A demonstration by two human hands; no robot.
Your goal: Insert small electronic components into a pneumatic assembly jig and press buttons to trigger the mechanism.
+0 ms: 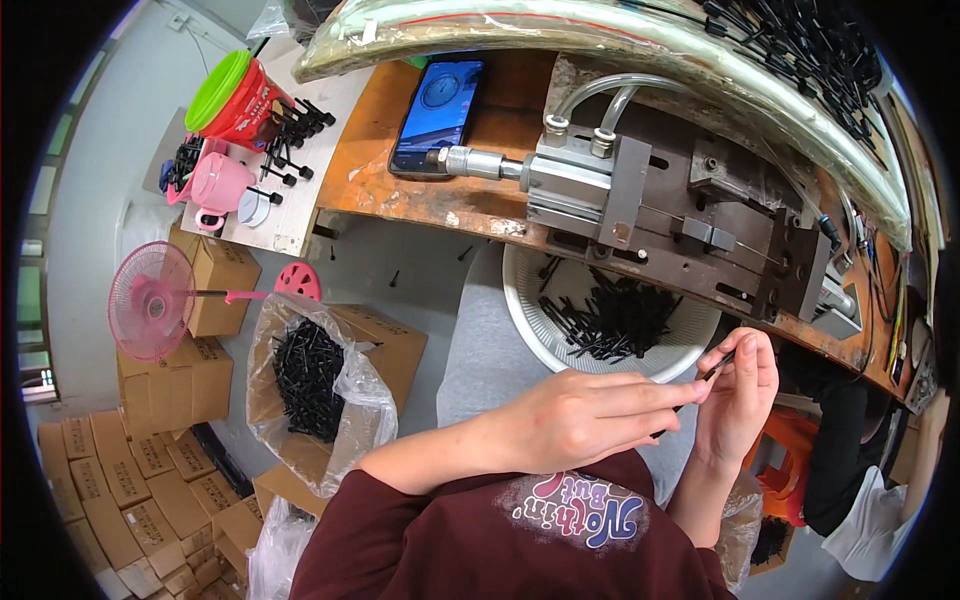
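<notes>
In front of my chest, above the right rim of the white plastic basket (530, 340), my two hands meet. My right hand (742, 395) is closed, pinching a slim black part (719, 366) between thumb and fingertips. My left hand (590, 420) reaches across from the left with its fingers pressed together, their tips touching that part's near end. A dark tip (657, 434) peeks out beneath the left fingers; what it belongs to is mostly hidden. Inside the basket, on my lap, lies a heap of slim black parts (615, 315).
A metal clamping fixture with a pneumatic cylinder (570, 190) sits on the wooden bench (350, 195), beside a phone (437, 115). On the left are a bag of black parts (308, 380), a pink fan (153, 300) and stacked cartons (130, 480). Another person's sleeve (850, 450) shows at right.
</notes>
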